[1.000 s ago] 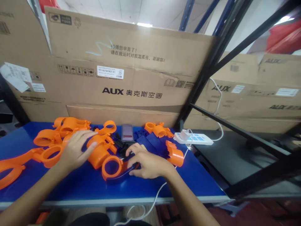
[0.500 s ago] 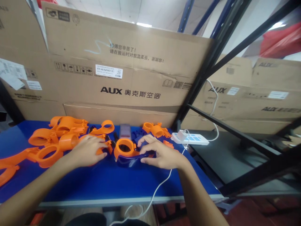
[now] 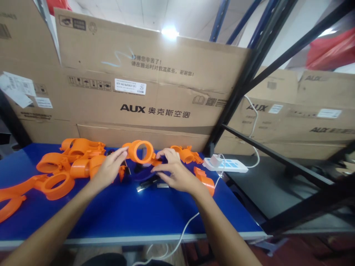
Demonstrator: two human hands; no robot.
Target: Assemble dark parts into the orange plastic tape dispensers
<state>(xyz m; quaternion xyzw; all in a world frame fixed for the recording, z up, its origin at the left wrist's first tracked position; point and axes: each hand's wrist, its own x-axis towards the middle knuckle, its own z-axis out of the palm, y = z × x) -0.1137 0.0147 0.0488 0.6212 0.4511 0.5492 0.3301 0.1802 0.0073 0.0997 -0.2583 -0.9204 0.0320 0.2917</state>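
Note:
An orange ring part [image 3: 140, 150] with a dark blue handle body is raised off the blue table [image 3: 116, 214]. My right hand [image 3: 173, 173] grips the blue handle end from the right, fingers pinched on it. The fingers of my left hand [image 3: 111, 168] are stretched out, their tips touching the ring's left side. Small dark parts [image 3: 146, 183] lie on the table under the raised piece.
A heap of orange ring-shaped parts [image 3: 63, 166] lies at the left, more orange pieces [image 3: 203, 177] at the right. A white power strip [image 3: 229, 164] with a cable sits at the table's right edge. Big cardboard boxes [image 3: 144, 81] stand behind. Black shelf bars [image 3: 277, 153] cross the right.
The orange-and-blue piece was lifted from the table and tilted upright. My left hand left the orange heap and came up to the ring's left side.

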